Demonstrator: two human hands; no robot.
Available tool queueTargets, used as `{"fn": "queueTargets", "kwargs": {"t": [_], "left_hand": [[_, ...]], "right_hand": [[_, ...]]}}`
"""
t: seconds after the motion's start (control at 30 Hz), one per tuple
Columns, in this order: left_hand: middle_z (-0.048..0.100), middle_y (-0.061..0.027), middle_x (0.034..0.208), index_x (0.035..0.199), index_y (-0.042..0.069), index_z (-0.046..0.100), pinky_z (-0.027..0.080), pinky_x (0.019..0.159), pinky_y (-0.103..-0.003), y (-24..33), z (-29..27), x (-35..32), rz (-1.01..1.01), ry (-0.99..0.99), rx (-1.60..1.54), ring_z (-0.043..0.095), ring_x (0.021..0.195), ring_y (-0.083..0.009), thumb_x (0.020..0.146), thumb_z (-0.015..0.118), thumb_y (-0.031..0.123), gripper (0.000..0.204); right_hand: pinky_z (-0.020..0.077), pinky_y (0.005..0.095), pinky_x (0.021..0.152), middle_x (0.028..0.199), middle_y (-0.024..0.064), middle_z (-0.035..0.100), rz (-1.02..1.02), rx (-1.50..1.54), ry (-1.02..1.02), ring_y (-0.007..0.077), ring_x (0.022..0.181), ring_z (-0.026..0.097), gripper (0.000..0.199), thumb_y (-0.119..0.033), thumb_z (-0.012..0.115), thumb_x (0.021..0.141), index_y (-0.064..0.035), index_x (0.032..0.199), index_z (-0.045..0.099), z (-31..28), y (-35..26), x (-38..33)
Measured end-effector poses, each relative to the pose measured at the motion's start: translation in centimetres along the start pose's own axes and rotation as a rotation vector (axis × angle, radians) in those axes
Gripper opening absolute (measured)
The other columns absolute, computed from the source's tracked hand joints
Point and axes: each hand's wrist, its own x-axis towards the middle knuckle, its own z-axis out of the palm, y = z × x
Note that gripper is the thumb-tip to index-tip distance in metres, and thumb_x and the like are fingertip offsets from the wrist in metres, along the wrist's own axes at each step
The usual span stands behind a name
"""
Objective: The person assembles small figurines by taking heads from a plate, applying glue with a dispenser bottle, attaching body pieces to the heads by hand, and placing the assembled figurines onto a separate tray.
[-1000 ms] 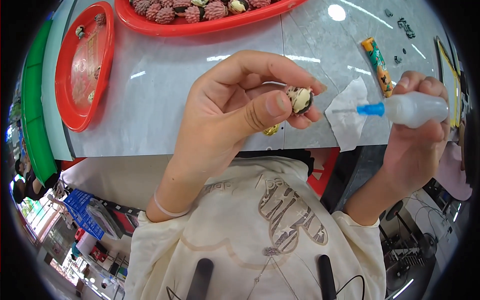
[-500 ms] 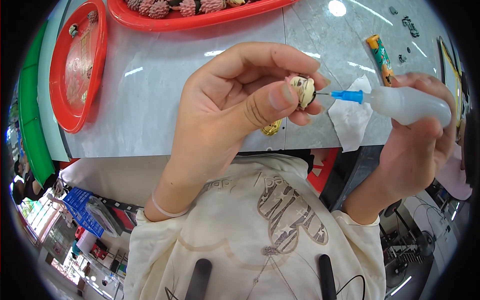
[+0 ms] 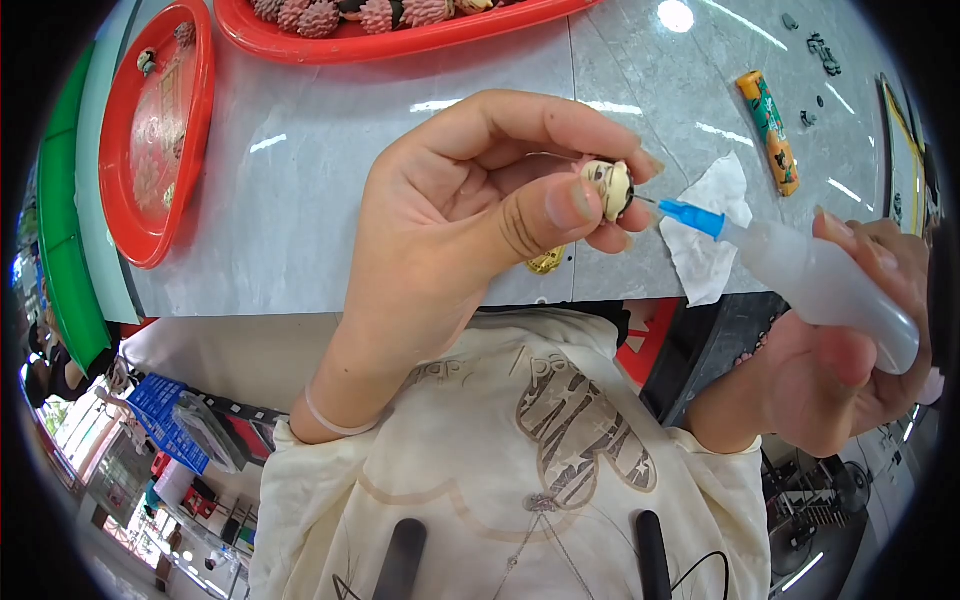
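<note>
Between the thumb and fingers of my left hand (image 3: 470,190) is a small figurine head (image 3: 612,190), cream-coloured with a dark underside and a bit of pink behind. My right hand (image 3: 840,370) grips a translucent squeeze bottle (image 3: 825,275) with a pale liquid inside. The bottle's blue needle tip (image 3: 692,217) points left, its thin metal needle at the dark side of the figurine head. Whether the needle touches the head or enters it, I cannot tell. Under the needle tip lies a crumpled white tissue (image 3: 705,250). A gold round piece (image 3: 546,261) shows partly below my left thumb.
A red oval tray (image 3: 108,190) with a few small pieces stands at the left. Another red tray (image 3: 400,47) at the far edge holds pink textured pieces. An orange and green tube (image 3: 768,133) and small dark parts (image 3: 825,55) lie at the right.
The bottle's rear end has swung down and to the right with my right hand, so the bottle now slants. The left hand and figurine head have shifted only slightly.
</note>
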Motion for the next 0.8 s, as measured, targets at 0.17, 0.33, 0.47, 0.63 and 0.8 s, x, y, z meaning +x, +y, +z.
{"fn": "queueTargets", "kwargs": {"t": [0.17,0.33,0.47,0.63,0.8], "left_hand": [[0.048,-0.0163,0.093,0.098,-0.002,0.044,0.047,0.061,-0.019,0.2,-0.2,-0.1,-0.017,0.002,-0.026,0.054,0.075,-0.016,0.074,0.057,0.027,0.04],[0.047,-0.0162,0.094,0.099,-0.002,0.043,0.047,0.062,-0.02,0.2,-0.1,0.0,-0.007,0.012,-0.079,0.055,0.076,-0.0185,0.074,0.057,0.026,0.04],[0.046,-0.0159,0.095,0.099,-0.002,0.043,0.047,0.062,-0.02,0.2,0.3,0.6,-0.041,0.005,-0.103,0.055,0.078,-0.0196,0.074,0.057,0.024,0.039],[0.046,-0.0143,0.093,0.096,-0.001,0.042,0.045,0.061,-0.02,0.6,0.7,0.3,-0.071,0.03,-0.11,0.054,0.076,-0.0182,0.074,0.058,0.023,0.036],[0.051,-0.0177,0.09,0.091,-0.003,0.045,0.049,0.06,-0.024,0.3,0.4,0.0,-0.043,0.127,-0.094,0.056,0.076,-0.0211,0.073,0.059,0.017,0.03]], "right_hand": [[0.0446,0.0281,0.059,0.086,0.0256,0.051,0.118,-0.09,-0.079,0.0261,0.07,0.052,0.039,-0.023,0.053,0.074,0.01,0.094,0.048,-0.4,-0.3,-0.1],[0.0392,0.0267,0.057,0.096,0.022,0.046,0.382,0.202,-0.07,0.0235,0.078,0.051,0.037,-0.02,0.05,0.077,0.0078,0.099,0.042,-2.2,1.1,0.1],[0.0322,0.0385,0.085,0.094,0.018,0.049,0.451,0.163,-0.009,0.0285,0.094,0.048,0.026,-0.002,0.051,0.073,0.0018,0.095,0.039,0.3,2.6,0.7],[0.0402,0.0253,0.071,0.087,0.0119,0.053,0.355,-0.151,-0.107,0.0172,0.081,0.052,0.035,0.007,0.057,0.063,0.0011,0.095,0.042,3.4,3.8,1.5],[0.0396,0.0235,0.07,0.087,0.0057,0.053,0.275,-0.319,-0.293,0.0128,0.077,0.05,0.033,0.006,0.059,0.06,-0.0007,0.09,0.049,3.4,4.8,2.2]]}}
